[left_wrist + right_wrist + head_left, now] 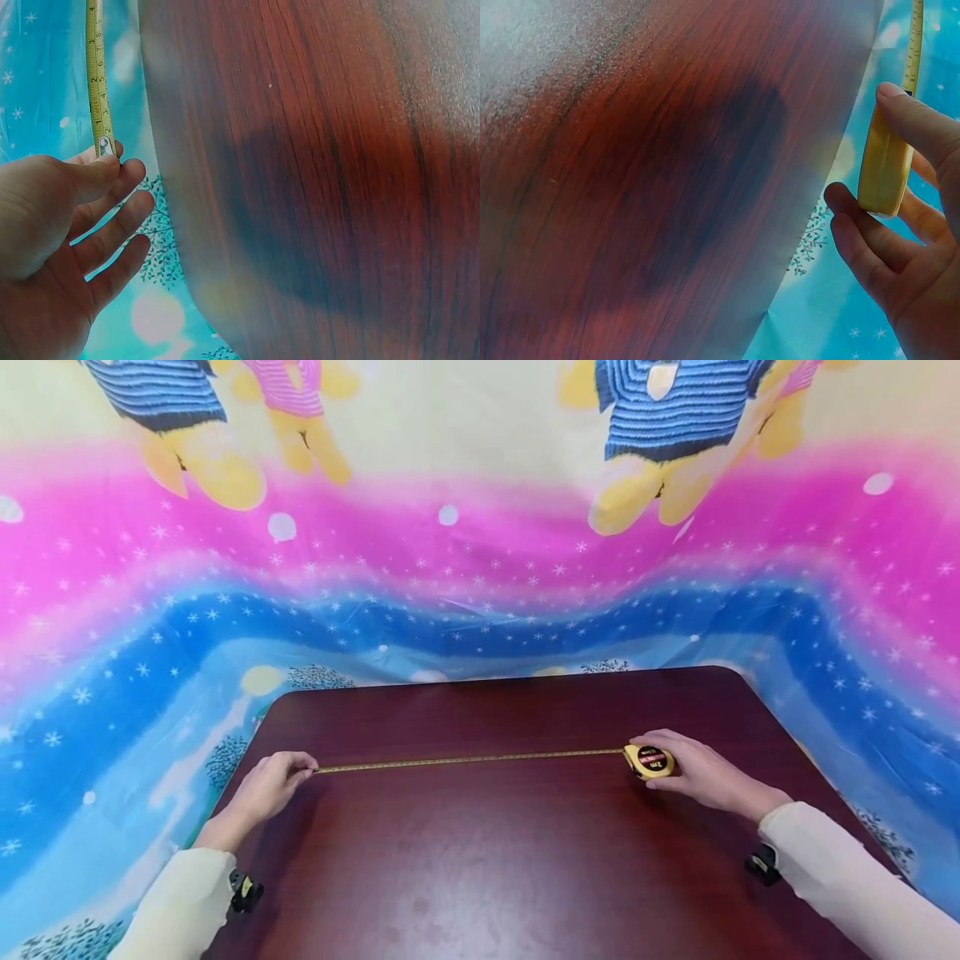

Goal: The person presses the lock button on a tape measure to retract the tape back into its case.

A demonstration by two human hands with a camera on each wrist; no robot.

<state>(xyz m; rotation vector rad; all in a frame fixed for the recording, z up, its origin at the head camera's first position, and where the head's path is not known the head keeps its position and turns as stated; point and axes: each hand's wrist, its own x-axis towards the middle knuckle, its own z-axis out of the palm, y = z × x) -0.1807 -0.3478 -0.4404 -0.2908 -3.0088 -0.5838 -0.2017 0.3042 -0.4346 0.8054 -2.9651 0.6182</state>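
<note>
A yellow tape measure with a black round label marked 2m sits in my right hand, gripped between thumb and fingers. Its yellow blade stretches leftward, nearly straight, over the table. At the far end, my left hand pinches the tip between thumb and forefinger. The left wrist view shows the metal end hook right at those fingertips, the other fingers spread loosely below. In the right wrist view the case appears edge-on, with the blade running out past the thumb.
A dark red-brown wooden table with rounded corners lies under both hands. Behind and around it hangs a pink and blue cloth printed with bears and snowflakes. A small black device is strapped at the left wrist, another at the right.
</note>
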